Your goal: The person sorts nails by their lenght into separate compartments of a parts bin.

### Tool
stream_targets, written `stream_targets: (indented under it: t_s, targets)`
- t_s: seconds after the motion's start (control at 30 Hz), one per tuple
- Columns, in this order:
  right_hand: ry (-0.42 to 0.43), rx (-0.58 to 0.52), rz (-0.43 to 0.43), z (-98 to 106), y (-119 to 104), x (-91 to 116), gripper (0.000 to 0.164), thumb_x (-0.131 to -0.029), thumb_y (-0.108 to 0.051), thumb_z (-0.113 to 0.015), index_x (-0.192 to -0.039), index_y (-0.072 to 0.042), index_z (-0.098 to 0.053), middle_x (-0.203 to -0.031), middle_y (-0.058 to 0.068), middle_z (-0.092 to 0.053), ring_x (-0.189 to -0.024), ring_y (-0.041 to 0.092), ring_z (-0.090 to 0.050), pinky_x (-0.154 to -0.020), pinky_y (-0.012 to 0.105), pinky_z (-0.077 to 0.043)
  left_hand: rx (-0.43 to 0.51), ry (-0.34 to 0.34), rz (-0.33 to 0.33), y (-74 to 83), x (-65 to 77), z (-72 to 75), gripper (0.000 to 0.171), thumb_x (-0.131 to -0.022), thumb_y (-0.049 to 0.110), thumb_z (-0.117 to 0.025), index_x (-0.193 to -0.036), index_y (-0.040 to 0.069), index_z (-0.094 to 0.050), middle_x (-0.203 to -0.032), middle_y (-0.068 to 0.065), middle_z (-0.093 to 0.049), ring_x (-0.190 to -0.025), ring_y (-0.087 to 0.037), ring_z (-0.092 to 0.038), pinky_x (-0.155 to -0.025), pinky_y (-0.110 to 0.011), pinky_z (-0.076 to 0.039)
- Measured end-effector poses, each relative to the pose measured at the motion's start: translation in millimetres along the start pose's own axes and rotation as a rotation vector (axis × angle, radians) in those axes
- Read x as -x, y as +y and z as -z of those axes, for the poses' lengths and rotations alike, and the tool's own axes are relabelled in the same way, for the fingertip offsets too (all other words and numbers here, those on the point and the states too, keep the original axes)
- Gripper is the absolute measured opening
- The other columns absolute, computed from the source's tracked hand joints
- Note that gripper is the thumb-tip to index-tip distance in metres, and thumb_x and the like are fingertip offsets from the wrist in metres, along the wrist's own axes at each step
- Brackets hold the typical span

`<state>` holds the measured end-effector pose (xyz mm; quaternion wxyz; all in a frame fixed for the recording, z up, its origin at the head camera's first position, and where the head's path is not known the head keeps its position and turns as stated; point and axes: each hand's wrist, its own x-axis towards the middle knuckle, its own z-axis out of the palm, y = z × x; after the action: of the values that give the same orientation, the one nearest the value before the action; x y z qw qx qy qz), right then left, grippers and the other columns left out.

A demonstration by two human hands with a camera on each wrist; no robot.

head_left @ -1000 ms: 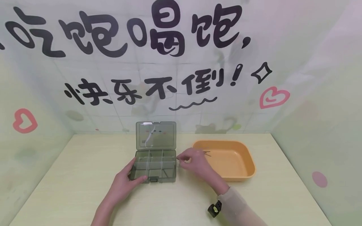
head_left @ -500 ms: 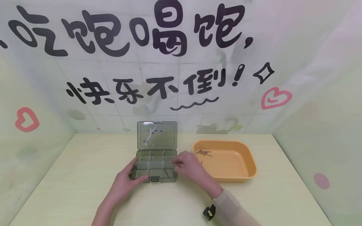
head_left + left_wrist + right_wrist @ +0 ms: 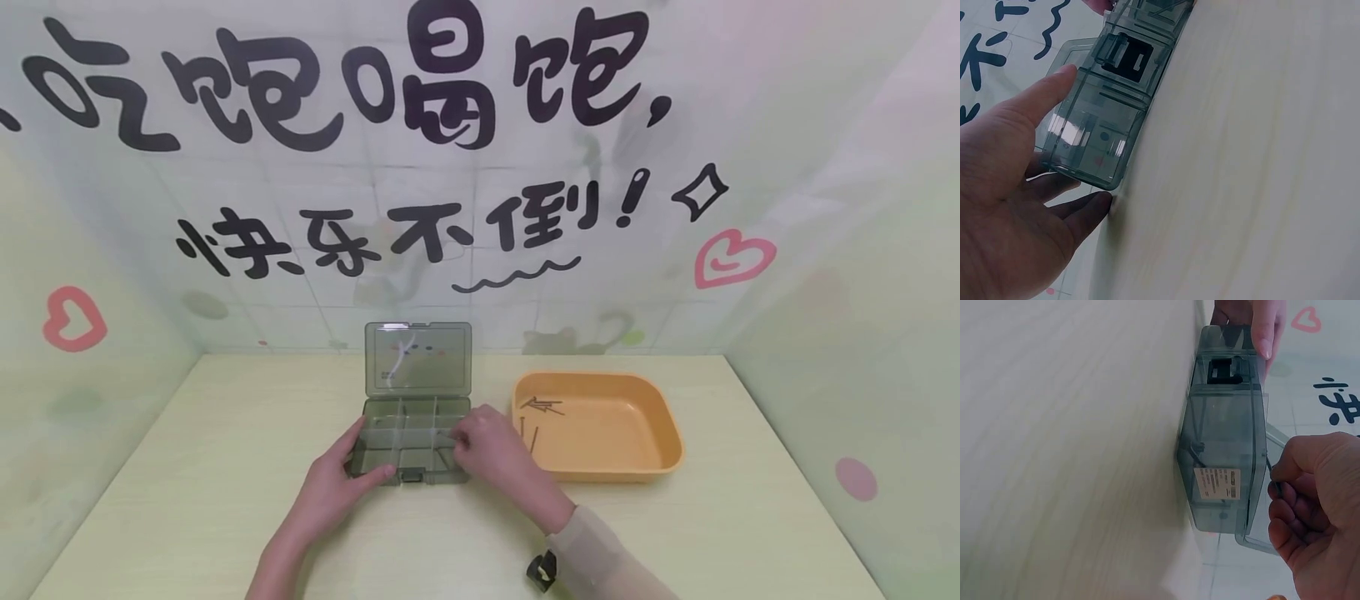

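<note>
A translucent grey-green compartment box (image 3: 413,439) stands on the table with its lid raised at the back. My left hand (image 3: 327,497) grips its left side, thumb on the front rim and fingers along the side wall. Over its right-hand compartments, my right hand (image 3: 491,454) pinches a thin dark nail (image 3: 1270,465) between thumb and fingertips; the nail's far end is hard to make out. At least one dark nail (image 3: 1195,454) lies in the front right compartment, seen through the wall. In the orange tray (image 3: 607,467) to the right, several nails (image 3: 543,405) lie towards the left end.
The pale wooden table (image 3: 187,492) is bounded by a printed back wall (image 3: 300,317) and walls on both sides. The box's upright lid (image 3: 418,360) stands between the hands and the back wall. A black band (image 3: 542,571) is on the right wrist.
My right hand has moved left and slightly nearer, from beside the box to over its right compartments. More nails in the tray show now. My left hand has stayed on the box.
</note>
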<state>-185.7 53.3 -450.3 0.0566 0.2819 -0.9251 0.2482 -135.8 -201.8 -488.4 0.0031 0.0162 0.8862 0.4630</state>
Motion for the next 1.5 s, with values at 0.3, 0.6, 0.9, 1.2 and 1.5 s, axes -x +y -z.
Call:
stream_targets:
  t_s: [0.3, 0.6, 0.9, 1.2, 1.5]
  targets:
    - [-0.023, -0.069, 0.021, -3, -3, 1, 0.010, -0.086, -0.006, -0.077, -0.095, -0.005, -0.080, -0.089, 0.002, -0.073, -0.084, 0.013, -0.062, -0.072, 0.019, -0.054, 0.021, -0.004, 0.000, -0.1, -2.1, -1.6, 0.102, -0.090, 0.043, -0.080, -0.161, -0.002, -0.024, -0.158, -0.032, -0.033, -0.139, -0.049, -0.041, -0.109, -0.058, -0.044]
    - [-0.026, -0.121, 0.045, 10, 10, 4, 0.016, -0.093, -0.015, -0.077, -0.106, -0.007, -0.079, -0.094, -0.002, -0.073, -0.087, 0.010, -0.059, -0.077, 0.022, -0.052, 0.003, -0.006, 0.006, 3.8, -0.2, -0.1, 0.098, -0.091, 0.038, -0.080, -0.161, -0.002, -0.024, -0.158, -0.031, -0.033, -0.141, -0.048, -0.039, -0.110, -0.058, -0.042]
    - [0.036, -0.174, 0.061, 16, 21, 16, 0.020, -0.093, -0.012, -0.077, -0.112, -0.007, -0.077, -0.103, 0.003, -0.074, -0.094, 0.016, -0.061, -0.081, 0.029, -0.054, -0.002, -0.002, 0.003, 0.3, -0.7, -1.8, 0.099, -0.090, 0.040, -0.080, -0.161, -0.001, -0.025, -0.158, -0.031, -0.033, -0.141, -0.049, -0.038, -0.111, -0.059, -0.039]
    - [0.119, -0.233, -0.030, 26, 43, 22, 0.018, -0.093, -0.007, -0.076, -0.110, -0.002, -0.077, -0.103, 0.006, -0.075, -0.088, 0.020, -0.066, -0.077, 0.032, -0.057, 0.001, -0.013, 0.020, 0.6, 0.2, -1.7, 0.102, -0.090, 0.043, -0.080, -0.161, -0.002, -0.023, -0.158, -0.033, -0.032, -0.139, -0.051, -0.039, -0.110, -0.060, -0.040]
    - [0.178, -0.305, -0.134, 37, 64, 25, 0.015, -0.091, -0.002, -0.075, -0.105, -0.001, -0.079, -0.093, 0.003, -0.075, -0.080, 0.017, -0.066, -0.071, 0.029, -0.056, -0.003, -0.008, 0.018, 0.3, 0.4, -0.3, 0.102, -0.090, 0.044, -0.079, -0.161, -0.001, -0.022, -0.158, -0.032, -0.032, -0.137, -0.051, -0.042, -0.108, -0.059, -0.043]
